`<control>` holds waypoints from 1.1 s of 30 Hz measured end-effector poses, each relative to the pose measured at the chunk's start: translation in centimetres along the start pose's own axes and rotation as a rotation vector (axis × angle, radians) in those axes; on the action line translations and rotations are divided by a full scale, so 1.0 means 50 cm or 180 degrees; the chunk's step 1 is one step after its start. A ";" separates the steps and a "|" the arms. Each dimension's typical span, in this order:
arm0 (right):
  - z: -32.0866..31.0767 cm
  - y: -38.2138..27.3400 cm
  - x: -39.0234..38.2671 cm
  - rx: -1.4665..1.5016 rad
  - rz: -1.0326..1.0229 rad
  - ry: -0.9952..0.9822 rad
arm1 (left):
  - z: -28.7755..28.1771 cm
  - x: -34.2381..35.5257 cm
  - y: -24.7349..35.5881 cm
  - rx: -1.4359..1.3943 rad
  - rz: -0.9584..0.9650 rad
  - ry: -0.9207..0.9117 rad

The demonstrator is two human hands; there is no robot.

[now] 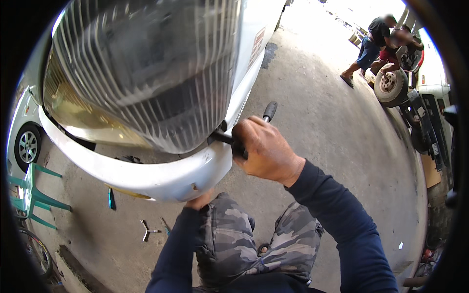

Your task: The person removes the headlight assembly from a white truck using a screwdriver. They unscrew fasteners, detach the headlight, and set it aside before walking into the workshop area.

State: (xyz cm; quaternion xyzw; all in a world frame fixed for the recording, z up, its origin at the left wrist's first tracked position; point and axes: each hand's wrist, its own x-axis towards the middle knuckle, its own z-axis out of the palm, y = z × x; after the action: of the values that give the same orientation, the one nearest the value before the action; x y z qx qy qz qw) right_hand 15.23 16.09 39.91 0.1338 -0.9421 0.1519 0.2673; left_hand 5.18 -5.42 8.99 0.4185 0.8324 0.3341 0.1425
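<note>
My right hand (271,152) is closed round a ratchet wrench (270,110), whose dark grip and a short metal stretch stick out beyond my knuckles. From the hand a black shaft (223,136) runs into the gap at the lower right corner of a large ribbed headlight (195,83). Whatever its tip meets is hidden there. Below the headlight curves a white bumper (161,178) with a small hole near its end. My left hand (200,200) reaches up behind the bumper's lower edge; its fingers are out of sight.
On the concrete floor lie a three-armed wrench (146,230), a teal-handled tool (111,199) and another thin tool (165,225). A green plastic chair (32,194) and a bicycle wheel (45,254) stand left. Two people (377,39) bend beside a truck wheel (391,87) at far right.
</note>
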 end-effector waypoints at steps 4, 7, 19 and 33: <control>-0.039 0.004 -0.009 0.0301 0.0133 -0.0023 | -0.192 -0.170 0.218 -0.0259 -0.0827 -0.0072; -0.051 0.012 -0.021 0.0476 0.0194 0.0003 | -0.315 -0.175 0.426 -0.0339 0.0345 0.0349; -0.087 0.004 -0.067 0.1014 0.0500 0.0431 | -0.357 0.012 0.642 0.1300 0.1444 0.1314; -0.010 0.127 -0.211 0.5713 0.1814 -0.0018 | -0.288 0.085 0.635 0.1791 0.1480 0.1487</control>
State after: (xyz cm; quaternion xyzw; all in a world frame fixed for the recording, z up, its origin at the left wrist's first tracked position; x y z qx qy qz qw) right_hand 22.01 23.92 33.21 0.0545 -0.4708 0.8804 0.0148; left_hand 14.27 5.19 41.22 0.5306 0.7846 0.2031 -0.2484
